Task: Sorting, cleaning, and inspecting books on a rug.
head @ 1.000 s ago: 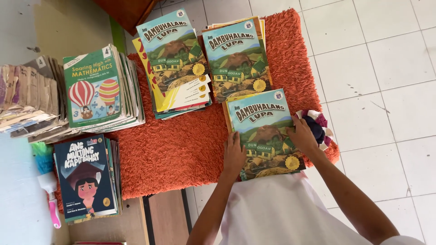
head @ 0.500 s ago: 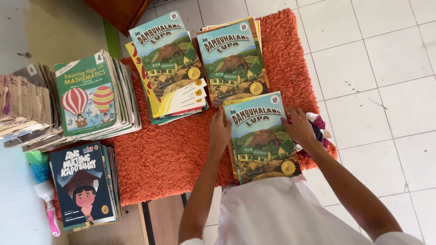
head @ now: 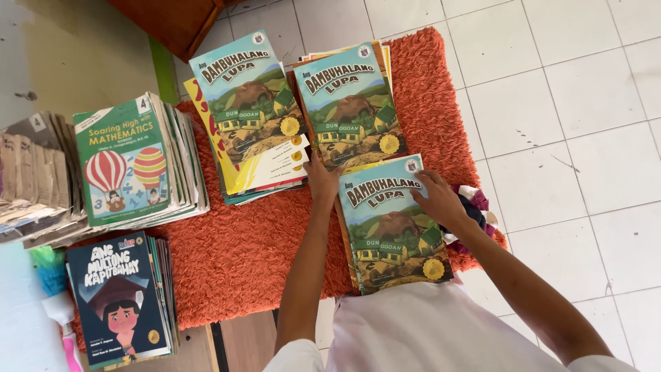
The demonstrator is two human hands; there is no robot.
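My left hand (head: pixel 322 184) rests on the left edge of a stack of blue-green picture books (head: pixel 394 231) lying on an orange shaggy rug (head: pixel 241 255). My right hand (head: pixel 438 198) presses on the top right corner of the same stack, fingers on the cover. Two more stacks with the same cover lie just beyond: one in the middle (head: pixel 350 110) and one to its left (head: pixel 249 117), fanned out with yellow and white books under it.
A stack of green maths books (head: pixel 131 162) and a pile of worn brown books (head: pixel 31 176) lie at the left. Dark blue books (head: pixel 120 300) sit at the lower left. A bundle of coloured cloth (head: pixel 475 203) lies beside my right hand. White floor tiles (head: pixel 571 124) fill the right.
Both hands slid up along the sides of the near stack, toward its top end. The view shifted slightly, so the books sit lower in frame.
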